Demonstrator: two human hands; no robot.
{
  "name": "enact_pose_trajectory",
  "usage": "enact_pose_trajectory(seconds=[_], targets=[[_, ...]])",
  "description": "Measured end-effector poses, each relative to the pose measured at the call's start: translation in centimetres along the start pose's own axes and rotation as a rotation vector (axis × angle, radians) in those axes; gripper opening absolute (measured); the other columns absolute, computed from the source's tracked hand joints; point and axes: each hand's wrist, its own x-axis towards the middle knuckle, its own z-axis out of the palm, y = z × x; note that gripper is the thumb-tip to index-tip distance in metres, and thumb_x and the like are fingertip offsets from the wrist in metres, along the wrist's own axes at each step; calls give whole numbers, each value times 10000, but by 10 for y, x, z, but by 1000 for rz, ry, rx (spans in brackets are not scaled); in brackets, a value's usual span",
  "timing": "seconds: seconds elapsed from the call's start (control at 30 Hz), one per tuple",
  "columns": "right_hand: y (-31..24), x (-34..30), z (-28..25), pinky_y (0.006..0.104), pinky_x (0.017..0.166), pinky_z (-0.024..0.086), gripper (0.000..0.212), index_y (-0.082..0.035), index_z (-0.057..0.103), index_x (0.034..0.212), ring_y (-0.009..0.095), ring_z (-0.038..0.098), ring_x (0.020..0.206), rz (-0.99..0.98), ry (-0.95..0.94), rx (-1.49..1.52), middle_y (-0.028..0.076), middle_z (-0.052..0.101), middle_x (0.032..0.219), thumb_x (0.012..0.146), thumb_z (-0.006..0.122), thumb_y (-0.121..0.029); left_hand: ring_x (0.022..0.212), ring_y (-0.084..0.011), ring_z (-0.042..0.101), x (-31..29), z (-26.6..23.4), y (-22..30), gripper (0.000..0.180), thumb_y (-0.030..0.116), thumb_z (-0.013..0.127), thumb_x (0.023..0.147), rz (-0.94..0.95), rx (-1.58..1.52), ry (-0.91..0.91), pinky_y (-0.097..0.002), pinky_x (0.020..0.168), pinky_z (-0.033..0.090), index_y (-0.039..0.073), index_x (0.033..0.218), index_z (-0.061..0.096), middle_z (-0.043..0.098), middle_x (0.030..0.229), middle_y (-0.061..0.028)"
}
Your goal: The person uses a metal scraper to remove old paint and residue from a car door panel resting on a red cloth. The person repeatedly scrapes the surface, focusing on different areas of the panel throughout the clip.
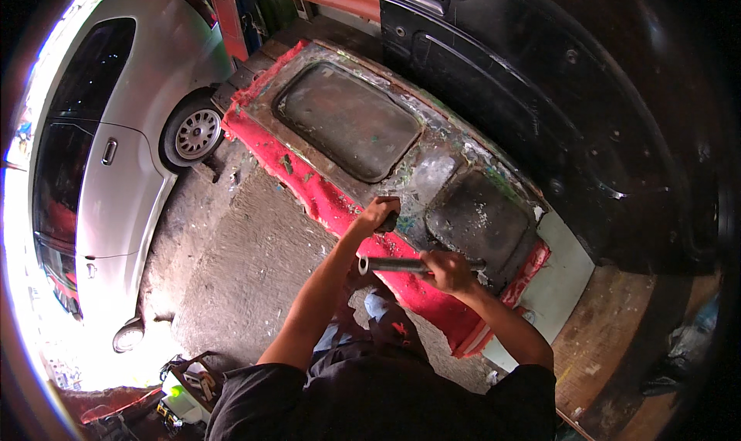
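A worn metal vehicle panel (434,172) with two recessed dark sections lies on a red cloth (299,177) in front of me. My right hand (449,272) is wrapped round a grey metal pipe (395,264), held level above the near right part of the panel. The pipe's hollow end points left. Over the panel's near edge, my left hand (380,212) is closed, with a small dark thing (390,223) showing under its fingers. What that dark thing is, I cannot make out. Paint flakes and scraped patches mark the panel's surface.
A silver car (116,163) stands at the left, its wheel (194,135) near the panel's far left corner. A large black metal panel (556,94) stands upright behind the work. A pale board (559,260) sticks out at the right. A box of tools (189,391) sits at the lower left.
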Motion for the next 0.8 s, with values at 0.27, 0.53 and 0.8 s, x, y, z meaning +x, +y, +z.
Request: enact_pose_trajectory(seconds=[0.27,0.53,0.8], targets=[[27,-8,5,430,481,510,332,-58,592,994,322,649,569,320,-305,-131,133,653,713,843,676,-342,547,-135,446,16,-7,-16,177,199,501,801,257,245,40,-323,472,371,69,681,505,430,603,-16],[0,-10,1,409,512,512,358,-55,579,976,302,655,624,-8,86,123,108,620,720,859,658,-384,622,-99,461,3,9,1,222,238,527,849,-154,38,11,-304,551,378,53,726,517,439,629,11],[17,-8,-5,441,461,491,378,-44,585,981,345,637,548,424,-202,-73,162,632,638,861,658,-395,536,-101,426,2,8,-15,214,239,527,840,69,19,60,-298,483,345,83,694,512,447,615,9]])
